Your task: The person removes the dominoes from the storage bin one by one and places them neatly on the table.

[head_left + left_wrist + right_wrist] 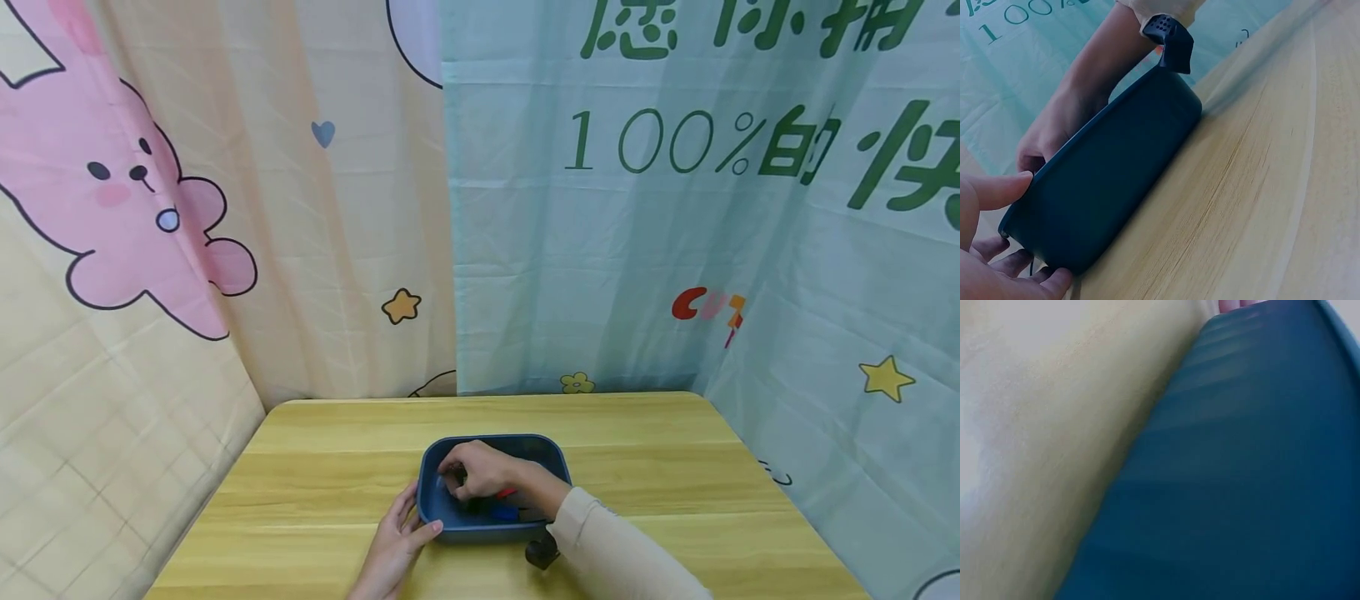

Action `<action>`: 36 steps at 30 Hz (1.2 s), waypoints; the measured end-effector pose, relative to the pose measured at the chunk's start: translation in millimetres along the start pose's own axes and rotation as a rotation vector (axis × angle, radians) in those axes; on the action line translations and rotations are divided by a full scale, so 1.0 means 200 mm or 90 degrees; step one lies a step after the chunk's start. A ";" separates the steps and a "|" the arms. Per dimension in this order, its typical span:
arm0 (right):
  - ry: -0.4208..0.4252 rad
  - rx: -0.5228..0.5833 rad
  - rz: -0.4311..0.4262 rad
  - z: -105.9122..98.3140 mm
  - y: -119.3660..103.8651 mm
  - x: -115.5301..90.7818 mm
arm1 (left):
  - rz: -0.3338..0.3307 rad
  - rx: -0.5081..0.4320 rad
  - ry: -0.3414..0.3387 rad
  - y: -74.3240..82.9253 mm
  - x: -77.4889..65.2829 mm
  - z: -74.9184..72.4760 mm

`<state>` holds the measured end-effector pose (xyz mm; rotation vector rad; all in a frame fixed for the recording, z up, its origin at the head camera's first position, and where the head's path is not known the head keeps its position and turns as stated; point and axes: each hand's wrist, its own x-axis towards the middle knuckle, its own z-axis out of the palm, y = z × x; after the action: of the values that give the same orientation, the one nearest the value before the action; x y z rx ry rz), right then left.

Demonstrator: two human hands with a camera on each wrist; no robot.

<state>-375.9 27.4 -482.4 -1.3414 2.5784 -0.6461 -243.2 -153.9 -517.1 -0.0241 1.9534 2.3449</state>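
Observation:
A dark blue plastic basin (480, 534) with rounded corners stands on the table. My left hand (392, 546) grips its left end; in the left wrist view the thumb (1004, 189) lies at the rim and the other fingers spread along the outer wall. My right hand (480, 468) reaches over the rim into the basin's left part, its fingers bent downward. Something dark shows between thumb and fingers there, but I cannot tell whether they hold it. Below this hand lie a red item (506, 492) and a blue item (504, 512), partly hidden. The right wrist view shows mostly the basin's outer wall (1241, 475).
The wood-grain table (322, 475) extends around the basin on all sides. A small black camera (542, 551) on the right wrist hangs just outside the basin's near right corner. Printed curtains (360, 208) stand behind the table and along its sides.

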 end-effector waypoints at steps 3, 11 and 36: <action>0.002 0.001 -0.006 -0.04 0.00 -0.03 | 0.003 0.004 0.002 0.00 0.00 0.00; 0.009 0.022 0.009 -0.13 0.02 -0.11 | 0.004 0.025 0.018 0.01 0.00 0.00; 0.068 0.000 0.071 -0.28 0.15 -0.36 | -0.009 0.019 0.073 -0.04 0.00 0.03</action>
<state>-375.1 118.0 -449.8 -1.1837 2.7130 -0.7174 -242.8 -147.1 -523.0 -0.1737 2.0305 2.3550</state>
